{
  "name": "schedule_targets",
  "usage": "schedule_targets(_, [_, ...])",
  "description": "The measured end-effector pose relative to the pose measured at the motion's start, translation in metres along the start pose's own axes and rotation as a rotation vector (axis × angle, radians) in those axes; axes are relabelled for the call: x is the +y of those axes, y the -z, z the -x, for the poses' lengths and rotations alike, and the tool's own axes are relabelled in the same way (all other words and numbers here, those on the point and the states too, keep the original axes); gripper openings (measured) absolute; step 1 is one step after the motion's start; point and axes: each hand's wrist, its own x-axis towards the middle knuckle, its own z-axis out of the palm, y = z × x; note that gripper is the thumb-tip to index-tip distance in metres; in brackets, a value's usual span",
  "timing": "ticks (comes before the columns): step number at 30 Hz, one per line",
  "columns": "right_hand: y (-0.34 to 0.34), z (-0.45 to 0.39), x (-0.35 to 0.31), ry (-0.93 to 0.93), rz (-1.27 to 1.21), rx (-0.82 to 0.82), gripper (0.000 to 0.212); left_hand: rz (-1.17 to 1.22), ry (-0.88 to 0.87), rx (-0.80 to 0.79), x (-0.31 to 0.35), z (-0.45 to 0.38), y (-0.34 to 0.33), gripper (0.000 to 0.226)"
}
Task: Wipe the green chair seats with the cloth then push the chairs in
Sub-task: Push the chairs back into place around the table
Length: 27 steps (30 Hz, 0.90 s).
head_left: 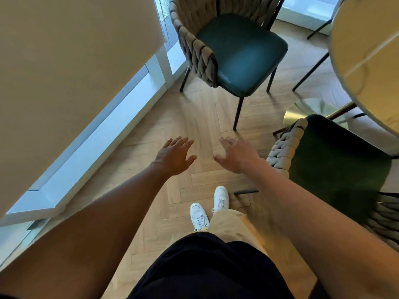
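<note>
Both my hands hang out in front with fingers spread and slack, nothing in either one. I see no cloth anywhere (it may sit out of view). The far green chair [235, 55] stands pulled out, ahead of my left hand [174, 156] and right hand [237, 155], its seat facing the round table [364, 61]. The near chair [336, 169] sits just beside my right hand, half tucked under the table edge. I judge the right hand better placed for that one.
</note>
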Motion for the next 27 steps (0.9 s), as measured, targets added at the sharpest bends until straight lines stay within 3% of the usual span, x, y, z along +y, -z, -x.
schedule_targets(13, [0.063,-0.139,0.021,0.037,0.009,-0.013,0.075,-0.03,0.07,-0.032,-0.054,-0.12,0.058,0.065])
schedule_targets(27, [0.194,-0.28,0.062,0.099,-0.024,0.001,0.071,-0.046,0.065,-0.06,-0.082,-0.284,0.157,0.06])
